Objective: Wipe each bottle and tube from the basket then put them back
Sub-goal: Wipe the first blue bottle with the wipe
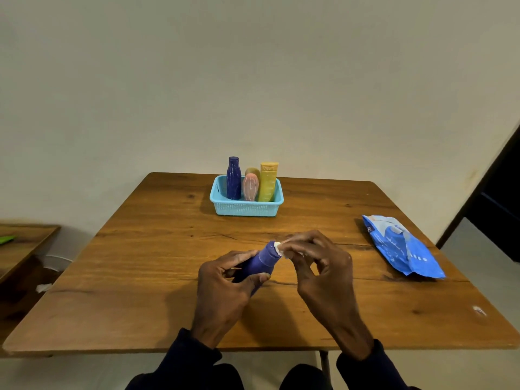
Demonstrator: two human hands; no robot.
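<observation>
My left hand (225, 282) grips a purple-blue bottle (263, 261) above the near middle of the wooden table, its cap end tilted up and to the right. My right hand (318, 266) pinches a small white wipe (281, 247) against that cap end. At the back of the table stands a light blue basket (246, 209). Upright in it are a dark blue bottle (233, 178), a pink bottle (250, 187), a yellow tube (268, 181) and a brownish item (253, 171) mostly hidden behind the pink one.
A blue pack of wipes (402, 246) lies on the table's right side. The wooden table (157, 249) stands against a plain wall. A lower wooden surface (19, 246) stands at the left, and a dark doorway (501, 198) opens at the right.
</observation>
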